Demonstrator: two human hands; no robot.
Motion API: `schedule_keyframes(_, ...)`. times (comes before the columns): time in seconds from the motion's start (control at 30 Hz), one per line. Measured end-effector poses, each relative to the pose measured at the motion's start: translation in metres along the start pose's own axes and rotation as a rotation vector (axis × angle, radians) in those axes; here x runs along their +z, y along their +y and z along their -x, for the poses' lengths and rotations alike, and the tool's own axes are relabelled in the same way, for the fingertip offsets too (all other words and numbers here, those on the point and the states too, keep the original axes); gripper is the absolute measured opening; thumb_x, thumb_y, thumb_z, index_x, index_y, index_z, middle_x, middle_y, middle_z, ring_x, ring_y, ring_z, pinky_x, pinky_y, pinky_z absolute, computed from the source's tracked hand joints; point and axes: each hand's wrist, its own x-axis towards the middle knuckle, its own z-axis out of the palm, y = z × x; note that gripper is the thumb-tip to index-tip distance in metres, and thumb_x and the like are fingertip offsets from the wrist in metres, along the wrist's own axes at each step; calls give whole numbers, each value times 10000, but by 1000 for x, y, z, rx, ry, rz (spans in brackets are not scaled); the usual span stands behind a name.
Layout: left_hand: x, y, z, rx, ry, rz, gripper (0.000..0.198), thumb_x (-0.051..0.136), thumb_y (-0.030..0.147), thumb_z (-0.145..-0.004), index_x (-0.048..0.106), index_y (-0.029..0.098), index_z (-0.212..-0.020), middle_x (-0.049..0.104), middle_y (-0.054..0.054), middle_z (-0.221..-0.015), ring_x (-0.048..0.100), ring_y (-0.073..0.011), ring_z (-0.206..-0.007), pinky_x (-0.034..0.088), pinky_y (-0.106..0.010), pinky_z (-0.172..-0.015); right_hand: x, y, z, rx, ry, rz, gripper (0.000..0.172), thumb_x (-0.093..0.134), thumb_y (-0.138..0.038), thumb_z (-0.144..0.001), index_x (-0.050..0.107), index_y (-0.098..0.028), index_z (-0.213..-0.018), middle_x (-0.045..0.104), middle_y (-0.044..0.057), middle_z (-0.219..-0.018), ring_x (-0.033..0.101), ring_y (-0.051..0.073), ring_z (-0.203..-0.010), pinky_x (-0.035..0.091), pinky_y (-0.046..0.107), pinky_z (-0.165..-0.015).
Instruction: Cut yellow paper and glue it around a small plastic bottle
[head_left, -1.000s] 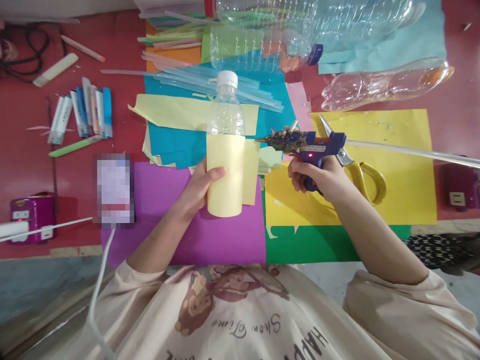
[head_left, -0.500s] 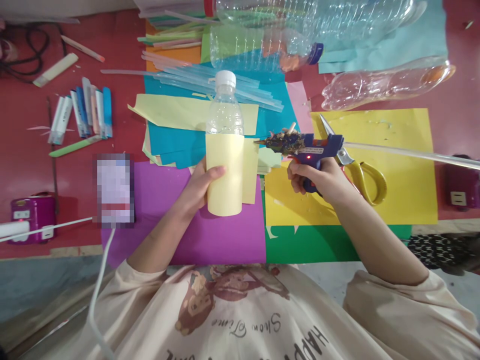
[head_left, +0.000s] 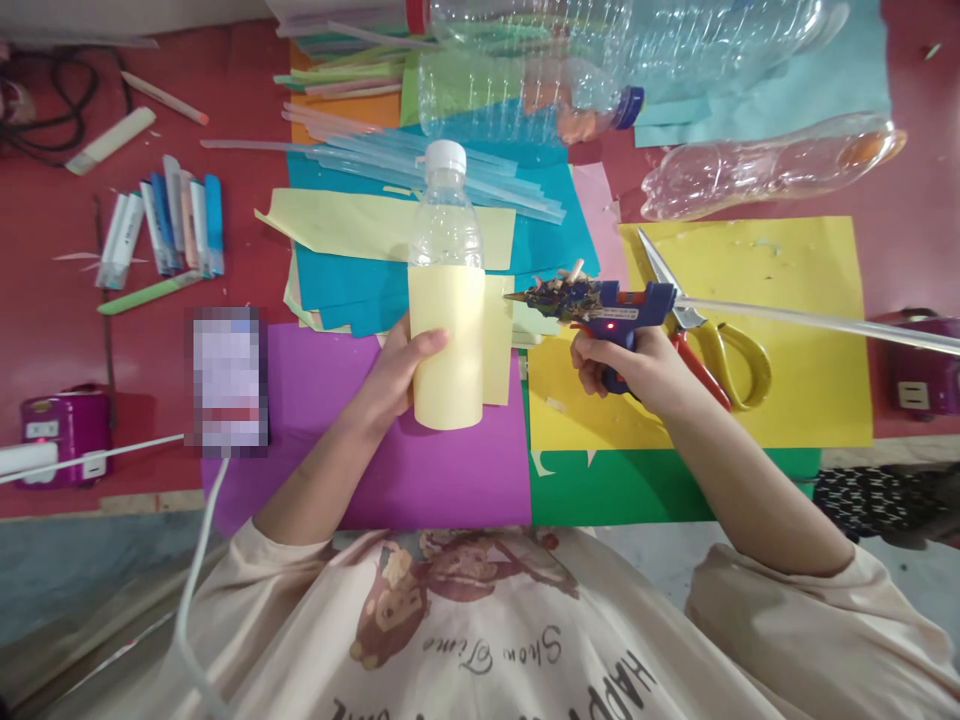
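My left hand (head_left: 405, 365) grips a clear plastic bottle (head_left: 446, 228) with a white cap. Pale yellow paper (head_left: 454, 360) wraps its lower part, and a loose flap (head_left: 498, 350) of that paper sticks out on the right. My thumb lies across the front of the wrap; the other fingers are hidden behind. In my right hand (head_left: 626, 365) is a blue glue gun (head_left: 622, 310) with a red light lit and a long clear glue stick (head_left: 817, 322) in its back. Its dirt-crusted nozzle points left, close to the flap; whether they touch I cannot tell.
Scissors (head_left: 739, 365) with yellow and red handles lie behind my right hand on yellow paper (head_left: 810, 400). Clear bottles (head_left: 772, 165) and glue sticks (head_left: 345, 150) fill the back. Left are markers (head_left: 180, 220), a phone (head_left: 227, 380) and a white cable (head_left: 196, 570).
The glue gun has shifted slightly left and down, its nozzle tip dropping a little beside the paper flap. The bottle has tilted very slightly in my left hand.
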Motion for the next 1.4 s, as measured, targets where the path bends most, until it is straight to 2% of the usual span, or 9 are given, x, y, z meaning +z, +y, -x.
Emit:
schedule_keyframes(0.1,0,-1,0,-3,5,14,830,792,549,-597,512,206,-1300,691,-128,-1156,677,-322,-1007,564,-370,-739,1,0,2,1,-4,3,272,685,-385,-713,510,-206,-606,559,-17,-452,494,95,-371,417,229,-372)
schedule_keyframes(0.3,0,-1,2,-2,-5,29,735,768,525,-654,538,189,-1265,682,-143,-1189,667,-333,-1053,575,-398,-780,3,-1,4,32,-2,-10,256,687,-377,-696,528,-202,-596,556,-13,-451,483,97,-372,409,236,-369)
schedule_keyframes(0.7,0,0,3,7,13,18,699,756,511,-676,557,189,-1264,685,-136,-1198,668,-330,-1060,581,-393,-780,6,-2,9,35,-28,-16,299,700,-397,-702,514,-206,-567,558,-11,-432,476,92,-367,407,233,-373)
schedule_keyframes(1.4,-3,-3,-2,27,39,17,632,773,549,-629,610,195,-1126,723,-95,-1062,688,-293,-972,557,-337,-711,8,7,19,65,-48,-3,335,729,-431,-699,518,-199,-582,562,-7,-432,505,102,-378,413,230,-387)
